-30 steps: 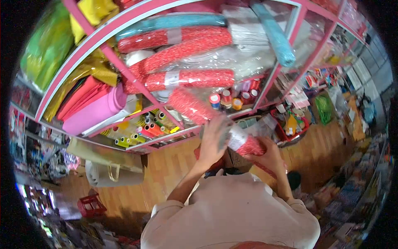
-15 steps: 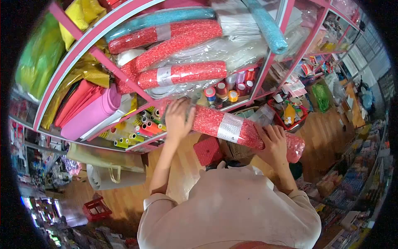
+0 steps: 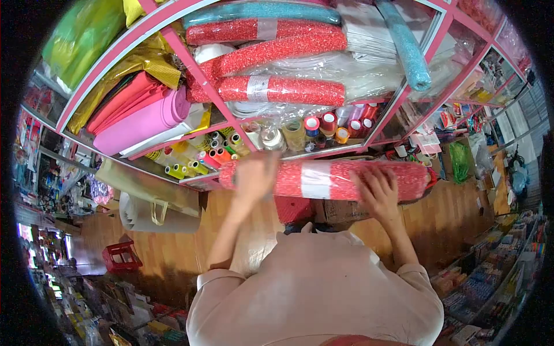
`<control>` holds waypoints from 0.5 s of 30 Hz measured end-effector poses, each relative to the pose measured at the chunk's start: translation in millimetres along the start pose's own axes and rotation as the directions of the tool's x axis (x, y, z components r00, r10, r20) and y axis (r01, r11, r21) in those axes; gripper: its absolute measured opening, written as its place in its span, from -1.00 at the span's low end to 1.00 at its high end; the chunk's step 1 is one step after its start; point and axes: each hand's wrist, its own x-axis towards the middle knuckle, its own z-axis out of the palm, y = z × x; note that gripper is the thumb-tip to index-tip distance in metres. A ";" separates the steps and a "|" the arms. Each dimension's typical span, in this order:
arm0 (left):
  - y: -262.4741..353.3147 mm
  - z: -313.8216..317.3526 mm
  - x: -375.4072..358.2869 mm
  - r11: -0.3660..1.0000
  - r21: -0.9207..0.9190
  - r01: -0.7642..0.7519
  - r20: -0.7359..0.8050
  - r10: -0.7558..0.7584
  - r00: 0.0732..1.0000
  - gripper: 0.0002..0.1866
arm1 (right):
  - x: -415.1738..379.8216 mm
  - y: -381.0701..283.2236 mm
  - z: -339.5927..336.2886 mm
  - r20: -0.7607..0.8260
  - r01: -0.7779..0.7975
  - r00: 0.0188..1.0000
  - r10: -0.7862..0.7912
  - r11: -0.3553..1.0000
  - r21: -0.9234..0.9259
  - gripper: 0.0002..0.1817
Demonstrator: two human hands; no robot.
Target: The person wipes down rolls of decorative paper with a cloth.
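I have the red roll roughly level in front of the pink-framed shelf unit, across both hands. My right hand grips it right of its white band, fingers spread over the side; my left hand lies over the other end, too blurred for me to tell how its fingers close. In the unit's middle compartment I see more red rolls below a blue roll, with spools beneath; the left compartment holds a pink roll and folded red sheets.
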 end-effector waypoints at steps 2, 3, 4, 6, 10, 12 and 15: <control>-36.4 -26.4 -1.9 0.992 -0.027 0.121 0.110 -0.118 0.987 -0.51 | -10.7 10.9 -4.6 -0.017 -0.053 0.998 0.053 0.999 -0.007 -0.53; -43.7 -29.5 -4.9 0.986 -0.136 0.098 0.142 -0.079 0.987 -0.50 | -17.0 16.3 -2.6 -0.075 -0.024 0.997 0.020 0.998 -0.058 -0.56; -46.4 -29.5 -7.1 0.967 -0.244 0.077 0.169 -0.036 0.985 -0.49 | -21.9 20.6 0.3 -0.130 0.002 0.991 -0.016 0.994 -0.112 -0.58; -33.5 -24.5 -8.1 0.975 -0.222 0.035 0.317 0.038 0.948 -0.45 | -24.6 22.5 4.8 -0.147 0.033 0.988 -0.056 0.987 -0.156 -0.63; 12.6 12.2 -13.0 0.904 -0.423 -0.068 0.463 0.280 0.841 -0.33 | -14.9 9.7 13.4 -0.151 0.181 0.967 -0.206 0.970 -0.163 -0.63; 28.9 1.8 -8.8 0.842 -0.540 -0.026 0.505 0.348 0.790 -0.30 | -13.8 6.4 20.2 -0.163 0.219 0.958 -0.237 0.968 -0.121 -0.61; 9.5 13.0 -26.3 0.727 -0.683 0.067 0.546 0.447 0.708 -0.20 | -16.0 15.6 15.2 -0.174 0.197 0.961 -0.215 0.974 -0.114 -0.66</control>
